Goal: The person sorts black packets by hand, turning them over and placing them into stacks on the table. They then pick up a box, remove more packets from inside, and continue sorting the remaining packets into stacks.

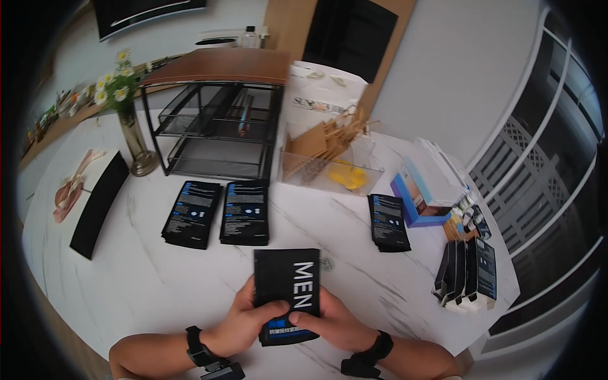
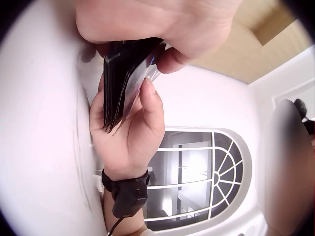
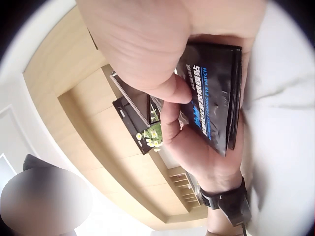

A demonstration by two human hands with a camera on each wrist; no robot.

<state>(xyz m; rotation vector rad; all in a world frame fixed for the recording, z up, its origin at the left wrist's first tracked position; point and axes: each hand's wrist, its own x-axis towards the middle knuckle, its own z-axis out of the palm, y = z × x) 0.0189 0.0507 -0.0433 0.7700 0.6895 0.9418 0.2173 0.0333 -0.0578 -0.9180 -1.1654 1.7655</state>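
Observation:
Both hands hold a stack of black eye patch sachets (image 1: pixel 275 269) upright over the near side of the table, the top one printed "MEN" in white. My left hand (image 1: pixel 233 324) grips its left edge and my right hand (image 1: pixel 345 326) its right edge, both thumbs lying on the front face. Several sachet edges (image 2: pixel 114 93) show layered between the hands in the left wrist view. In the right wrist view, blue and white lettering on the front sachet (image 3: pixel 211 93) reads "EYE PATCH". Farther back lie two piles of sachets, a left pile (image 1: pixel 192 214) and a middle pile (image 1: pixel 245 212).
Another sachet pile (image 1: pixel 389 221) lies to the right, near black cartons (image 1: pixel 465 272) and a blue-and-white box (image 1: pixel 430 180). Behind are a mesh desk rack (image 1: pixel 215 69), a clear bin (image 1: pixel 332 174) and a flower vase (image 1: pixel 139 149). A black-sided box (image 1: pixel 101 202) stands left on the marble-patterned table (image 1: pixel 354 285).

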